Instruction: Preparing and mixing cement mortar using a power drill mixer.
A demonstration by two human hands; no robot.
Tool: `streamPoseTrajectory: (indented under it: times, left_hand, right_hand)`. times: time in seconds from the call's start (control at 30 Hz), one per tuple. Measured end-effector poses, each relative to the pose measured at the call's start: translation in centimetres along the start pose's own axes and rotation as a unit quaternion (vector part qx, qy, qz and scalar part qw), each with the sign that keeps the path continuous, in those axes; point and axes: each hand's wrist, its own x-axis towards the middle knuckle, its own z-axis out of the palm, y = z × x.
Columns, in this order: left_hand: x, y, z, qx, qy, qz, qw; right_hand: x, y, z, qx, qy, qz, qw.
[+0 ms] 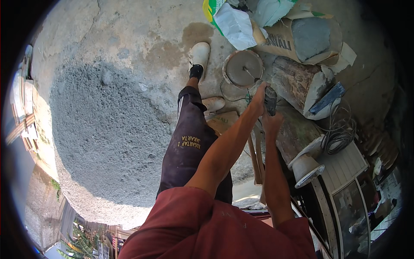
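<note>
A dark power drill (270, 102) is held in both hands in front of my body. My left hand (258, 97) is closed round its front part, by the chuck. Behind it, my right hand (272, 124) is wrapped round the rear end. A thin metal mixing rod (251, 74) runs from the drill into a round bucket (224, 71) of smooth grey wet mix (235, 68). The rod's lower end is sunk in the mix and hidden. Fingers of both hands show only in part.
A wide heap of grey sand (108, 129) lies left. Beyond the bucket are a white plastic sack (235, 26) and a torn paper sack (280, 39) with grey powder. Rough blocks (293, 77), coiled cable (338, 134) and long wooden handles (254, 159) lie right. My shoe (199, 56) is near the bucket.
</note>
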Motion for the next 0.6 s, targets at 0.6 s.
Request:
streamPoseTrajectory:
  times: [0.6]
  left_hand:
    - [-0.48,0.00,0.04,0.001,0.018,0.001,1.000]
  right_hand:
    - [-0.25,-0.51,-0.07,0.010,-0.011,0.003,1.000]
